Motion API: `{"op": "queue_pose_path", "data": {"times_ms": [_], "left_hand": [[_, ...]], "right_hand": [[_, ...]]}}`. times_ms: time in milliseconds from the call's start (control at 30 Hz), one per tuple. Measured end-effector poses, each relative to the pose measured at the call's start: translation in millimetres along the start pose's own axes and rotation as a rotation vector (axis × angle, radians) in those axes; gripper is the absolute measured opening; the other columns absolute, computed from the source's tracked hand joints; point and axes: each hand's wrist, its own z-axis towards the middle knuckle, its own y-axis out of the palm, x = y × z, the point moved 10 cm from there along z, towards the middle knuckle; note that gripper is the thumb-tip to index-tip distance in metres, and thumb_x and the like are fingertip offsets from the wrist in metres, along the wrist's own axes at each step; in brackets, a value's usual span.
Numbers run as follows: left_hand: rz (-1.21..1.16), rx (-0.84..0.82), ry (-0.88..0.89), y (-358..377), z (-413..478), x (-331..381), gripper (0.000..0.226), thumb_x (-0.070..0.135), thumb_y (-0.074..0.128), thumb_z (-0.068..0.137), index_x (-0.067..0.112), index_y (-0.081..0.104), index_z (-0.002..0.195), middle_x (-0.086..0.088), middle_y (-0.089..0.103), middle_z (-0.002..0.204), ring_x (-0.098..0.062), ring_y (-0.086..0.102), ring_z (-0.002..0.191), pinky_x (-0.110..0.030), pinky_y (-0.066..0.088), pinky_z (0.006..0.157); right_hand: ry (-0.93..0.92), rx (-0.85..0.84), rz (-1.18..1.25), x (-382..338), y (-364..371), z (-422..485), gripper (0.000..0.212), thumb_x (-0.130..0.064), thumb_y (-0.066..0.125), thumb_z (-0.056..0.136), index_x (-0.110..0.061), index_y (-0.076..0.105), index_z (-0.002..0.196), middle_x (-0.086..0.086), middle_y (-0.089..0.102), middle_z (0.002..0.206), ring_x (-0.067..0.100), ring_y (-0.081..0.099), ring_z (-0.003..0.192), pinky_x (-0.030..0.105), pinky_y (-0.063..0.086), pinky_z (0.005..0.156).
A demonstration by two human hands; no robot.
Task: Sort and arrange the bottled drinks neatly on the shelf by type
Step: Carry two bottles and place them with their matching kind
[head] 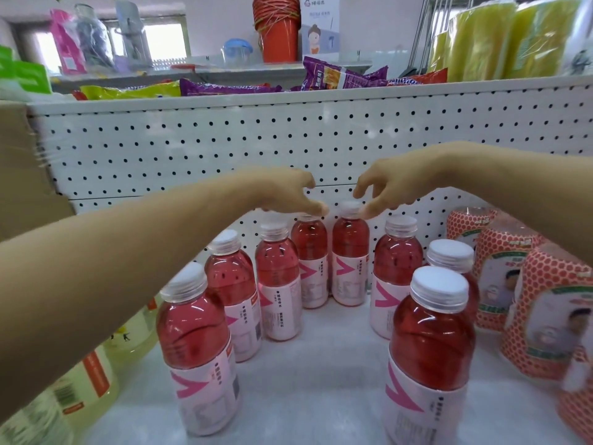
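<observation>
Both hands reach to the back of the shelf with their fingers loosely curved. The right hand (pixel 398 184) is half open, its forefinger touching the side of one white cap (pixel 349 207) and its thumb lifted clear. The left hand (pixel 285 191) hoods the neighbouring cap, and whether it grips cannot be told. Nearest the viewer, the white shelf floor (pixel 321 380) has a tall red drink bottle at 7 o'clock (pixel 195 342) and another at 5 o'clock (pixel 430 342). Both have pink labels. From these, two rows of matching bottles run back and converge, eight in all, forming a V that is open toward the viewer. The two rear bottles (pixel 309 252) stand just beside each other at 12 o'clock of the group, under the fingertips. This suggests the hands are nudging them together to square the rows. Pale yellow bottles (pixel 83 380) sit at 8 o'clock, partly hidden under the left forearm and kept apart as a separate type. Orange dotted packs (pixel 552 303) stand at 3 o'clock. Both bare forearms stretch forward, with wrists bent downward and palms facing each other. Behind them is a white pegboard (pixel 224 139). Above it, at 12 o'clock, an upper ledge holds purple snack packets (pixel 340 75) and stacked orange buckets (pixel 277 30).
</observation>
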Motion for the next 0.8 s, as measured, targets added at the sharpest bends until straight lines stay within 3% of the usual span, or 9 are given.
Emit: {"op": "queue_pose_path", "data": {"times_ms": [67, 167, 233, 333, 400, 600, 800], "left_hand": [[-0.029, -0.106, -0.011, 3.2, -22.0, -8.3, 0.068, 0.059, 0.062, 0.089, 0.032, 0.040, 0.148, -0.003, 0.051, 0.144, -0.027, 0.063, 0.111, -0.039, 0.054, 0.093], [0.003, -0.227, 0.019, 17.8, -42.5, -15.1, 0.047, 0.035, 0.074, 0.088, 0.035, 0.058, 0.132, -0.001, 0.059, 0.125, -0.015, 0.069, 0.084, -0.024, 0.052, 0.069], [0.012, -0.171, 0.055, 17.3, -39.8, -15.9, 0.038, 0.024, 0.076, 0.087, 0.033, 0.065, 0.122, 0.002, 0.062, 0.114, -0.012, 0.070, 0.076, -0.024, 0.051, 0.068], [-0.039, -0.117, 0.032, 18.3, -33.6, -17.4, 0.032, 0.037, 0.075, 0.086, 0.023, 0.069, 0.114, 0.006, 0.072, 0.092, -0.010, 0.074, 0.070, -0.032, 0.057, 0.078], [-0.073, -0.067, 0.010, 19.4, -28.5, -15.0, 0.034, 0.044, 0.074, 0.086, 0.015, 0.072, 0.104, 0.005, 0.073, 0.084, -0.010, 0.074, 0.065, -0.029, 0.058, 0.075], [-0.154, 0.032, -0.017, 17.0, -19.3, 0.9, 0.040, 0.042, 0.075, 0.083, 0.004, 0.074, 0.096, 0.000, 0.076, 0.082, -0.014, 0.074, 0.062, -0.024, 0.055, 0.067], [-0.163, 0.064, 0.007, 16.9, -17.5, 7.8, 0.031, 0.039, 0.077, 0.083, 0.010, 0.075, 0.094, 0.002, 0.073, 0.079, -0.013, 0.074, 0.063, -0.018, 0.050, 0.049]], "right_hand": [[-0.004, -0.057, 0.003, 0.2, 6.5, -13.7, 0.047, -0.051, 0.069, 0.085, -0.031, 0.061, 0.127, -0.003, 0.065, 0.114, 0.021, 0.070, 0.096, 0.033, 0.059, 0.078], [0.010, -0.150, -0.007, 0.7, 22.3, -24.1, 0.039, -0.039, 0.080, 0.079, -0.028, 0.068, 0.115, -0.001, 0.069, 0.096, 0.025, 0.074, 0.082, 0.028, 0.057, 0.065], [0.002, -0.111, -0.048, 1.1, 24.7, -21.9, 0.033, -0.032, 0.082, 0.078, -0.028, 0.069, 0.108, 0.002, 0.073, 0.092, 0.021, 0.075, 0.074, 0.024, 0.050, 0.061], [-0.046, -0.039, -0.048, -3.9, 23.7, -19.5, 0.025, -0.030, 0.081, 0.080, -0.030, 0.069, 0.102, 0.001, 0.072, 0.094, 0.014, 0.073, 0.068, 0.025, 0.049, 0.063], [-0.075, -0.018, -0.042, -9.0, 23.9, -18.8, 0.024, -0.031, 0.080, 0.081, -0.032, 0.069, 0.102, 0.000, 0.072, 0.093, 0.013, 0.072, 0.068, 0.030, 0.055, 0.068], [-0.139, 0.020, -0.006, -25.1, 24.0, -15.1, 0.026, -0.030, 0.079, 0.083, -0.032, 0.069, 0.107, -0.003, 0.068, 0.092, 0.011, 0.067, 0.065, 0.023, 0.047, 0.061], [-0.172, 0.028, 0.028, -33.0, 25.5, -13.2, 0.024, -0.031, 0.077, 0.084, -0.034, 0.067, 0.105, 0.001, 0.069, 0.095, 0.014, 0.067, 0.067, 0.023, 0.046, 0.062]]}}
